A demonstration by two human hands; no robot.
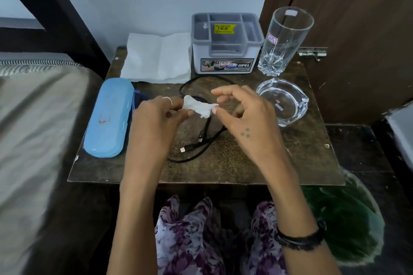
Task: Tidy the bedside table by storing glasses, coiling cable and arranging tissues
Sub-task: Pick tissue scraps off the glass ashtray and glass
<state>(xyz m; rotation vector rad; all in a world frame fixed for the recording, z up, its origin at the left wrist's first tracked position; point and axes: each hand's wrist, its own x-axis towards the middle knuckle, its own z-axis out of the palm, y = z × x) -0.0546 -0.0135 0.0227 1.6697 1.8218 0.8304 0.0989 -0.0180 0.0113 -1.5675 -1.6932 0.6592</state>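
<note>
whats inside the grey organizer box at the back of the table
The organizer shows only a yellow price sticker in its middle compartment; the other compartments look empty, though their floors are partly hidden by the dividers.

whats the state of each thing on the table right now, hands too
glasses case: closed, lying flat
cable: loose, uncoiled
crumpled tissue: pinched between both hands
flat tissues: spread flat
organizer box: upright, looks empty
drinking glass: upright, empty
ashtray: upright, empty
left hand: pinching the tissue
right hand: pinching the tissue
</note>
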